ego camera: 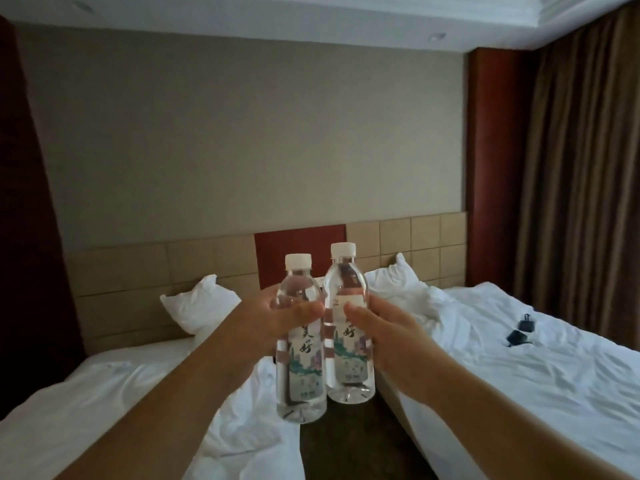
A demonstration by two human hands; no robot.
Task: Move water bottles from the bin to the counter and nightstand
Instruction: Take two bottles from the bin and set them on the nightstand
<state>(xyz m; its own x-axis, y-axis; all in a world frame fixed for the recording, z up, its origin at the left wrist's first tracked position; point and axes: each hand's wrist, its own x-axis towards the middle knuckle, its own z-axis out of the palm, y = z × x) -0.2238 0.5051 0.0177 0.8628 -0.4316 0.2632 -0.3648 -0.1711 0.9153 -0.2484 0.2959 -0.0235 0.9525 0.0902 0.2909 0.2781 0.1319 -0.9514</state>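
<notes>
I hold two clear water bottles upright in front of me, side by side and nearly touching. My left hand (pixel 270 317) grips the left bottle (pixel 300 372) around its upper body, thumb across the front. My right hand (pixel 384 334) grips the right bottle (pixel 349 362) the same way. Both bottles have white caps and printed labels with a green and purple picture. They hang in the air above the dark gap between two beds. The nightstand is hidden behind the bottles and hands; no bin or counter is in view.
A white bed (pixel 114 393) lies at the left and another white bed (pixel 540 368) at the right, each with a pillow against the padded headboard (pixel 207 268). Small dark items (pixel 519 332) lie on the right bed. Brown curtains (pixel 581 185) hang at far right.
</notes>
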